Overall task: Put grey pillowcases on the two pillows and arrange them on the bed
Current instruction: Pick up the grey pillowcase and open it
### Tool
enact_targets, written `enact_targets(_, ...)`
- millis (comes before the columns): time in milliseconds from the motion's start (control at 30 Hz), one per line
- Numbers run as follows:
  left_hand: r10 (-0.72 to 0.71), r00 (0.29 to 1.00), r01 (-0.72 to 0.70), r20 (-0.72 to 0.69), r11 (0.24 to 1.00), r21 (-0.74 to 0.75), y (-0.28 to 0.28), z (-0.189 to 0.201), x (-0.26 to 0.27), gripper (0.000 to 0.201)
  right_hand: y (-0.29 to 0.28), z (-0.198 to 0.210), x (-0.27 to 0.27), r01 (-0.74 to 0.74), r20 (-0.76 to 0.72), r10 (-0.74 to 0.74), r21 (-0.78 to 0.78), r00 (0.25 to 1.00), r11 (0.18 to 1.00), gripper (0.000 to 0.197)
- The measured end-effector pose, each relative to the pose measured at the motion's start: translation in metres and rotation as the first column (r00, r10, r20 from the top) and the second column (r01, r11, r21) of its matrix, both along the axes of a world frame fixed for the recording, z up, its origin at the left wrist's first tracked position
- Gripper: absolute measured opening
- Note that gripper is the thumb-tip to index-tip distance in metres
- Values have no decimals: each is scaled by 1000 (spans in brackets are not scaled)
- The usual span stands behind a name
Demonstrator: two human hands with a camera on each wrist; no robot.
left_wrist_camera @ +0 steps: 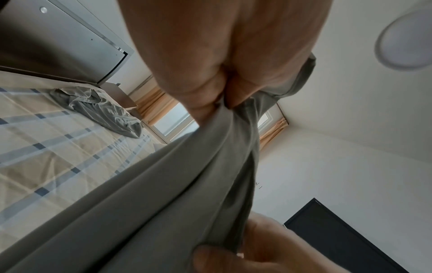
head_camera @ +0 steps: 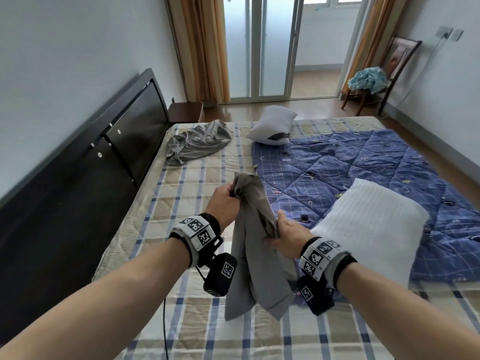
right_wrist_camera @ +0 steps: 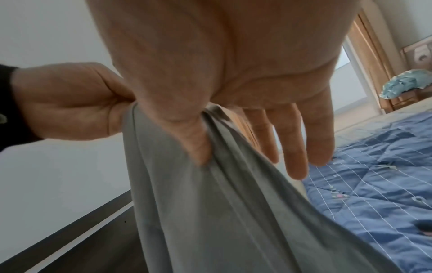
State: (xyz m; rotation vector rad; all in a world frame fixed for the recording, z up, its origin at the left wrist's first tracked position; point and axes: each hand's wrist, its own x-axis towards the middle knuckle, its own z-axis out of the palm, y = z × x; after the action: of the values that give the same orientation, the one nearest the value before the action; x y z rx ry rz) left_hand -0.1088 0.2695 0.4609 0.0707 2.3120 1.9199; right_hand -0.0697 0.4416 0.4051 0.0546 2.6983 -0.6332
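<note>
Above the plaid sheet I hold a grey pillowcase that hangs in long folds. My left hand grips its bunched top end, fingers curled round the cloth. Lower down, my right hand pinches a fold with its thumb while the other fingers stay straight. A second grey pillowcase lies crumpled near the headboard, also seen in the left wrist view. One bare white pillow rests on the quilt at my right. The other white pillow lies at the bed's far side.
A blue quilt covers the right half of the bed. The dark headboard runs along the left wall, with a small bedside table beyond it. A wooden chair with teal cloth stands by the curtained glass doors.
</note>
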Motion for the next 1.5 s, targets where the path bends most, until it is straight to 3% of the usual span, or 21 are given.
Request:
enact_targets(67,14,1000,-13,-4,999,42,-4,5,-2,47,-2,0,-5,-1,-62,3,20,998,1000,36)
enact_targets(100,21,1000,-21,-4,998,56,-7,7,-3,47,-3,0,-7,-14,-90,14,9,996,1000,25)
enact_targets(200,68,997,-69,-21,998,-10,-20,6,-7,38,3,7,-14,35,-134,-47,-90,990,995,20)
enact_targets(300,159,987,-159,-19,958,-237,-47,-17,-26,27,9,24,-24,118,-243,-177,-239,954,964,30)
enact_targets(367,158,982,-93,98,874,-477,-66,-33,-32,30,9,39,-30,89,-313,-173,-265,934,960,38)
enact_targets(433,71,965,134,253,696,-706,-75,-40,-27,40,6,54,-33,34,-366,-142,-287,920,957,42)
enact_targets(467,21,956,217,294,623,-751,-75,-41,-24,51,4,60,-34,-6,-384,-112,-291,917,957,42)
enact_targets(500,-48,949,269,310,633,-726,-72,-40,-23,67,1,65,-35,-47,-397,-75,-288,915,957,41)
enact_targets(533,-139,948,299,286,694,-654,-65,-34,-19,83,-2,69,-35,-86,-407,-37,-281,913,956,41)
enact_targets(600,-290,949,310,125,774,-553,-44,-25,-13,94,-8,74,-33,-154,-421,31,-262,906,953,40)
enact_targets(667,-373,927,293,-22,761,-579,-18,-13,-9,87,-12,77,-31,-211,-440,92,-230,893,950,39)
enact_targets(800,-436,894,207,-101,602,-771,11,-1,-11,22,-9,75,-29,-217,-455,88,-240,886,946,41)
enact_targets(833,-420,902,194,-95,592,-782,11,-1,-14,17,-5,74,-28,-194,-445,62,-257,893,947,41)
enact_targets(967,-327,938,134,-117,650,-748,1,0,-28,11,8,57,-25,-98,-359,-9,-278,933,955,37)
enact_targets(1100,-200,968,63,-150,776,-628,-5,8,-45,21,8,19,-26,-56,-185,7,-257,983,965,17)
enact_targets(1233,-173,958,43,-227,874,-484,-15,21,-43,27,8,-17,-31,16,-71,-29,-178,997,984,47)
enact_targets(1300,-151,960,56,-234,928,-368,-22,25,-36,29,4,-33,-35,43,-46,-51,-154,998,987,53)
enact_targets(1400,-148,975,96,-167,953,-288,-34,25,-27,30,-5,-48,-45,169,-36,-178,-181,983,969,41)
enact_targets(1500,-149,982,110,-114,948,-298,-47,22,-21,28,-13,-60,-58,253,85,-239,-269,967,929,24)
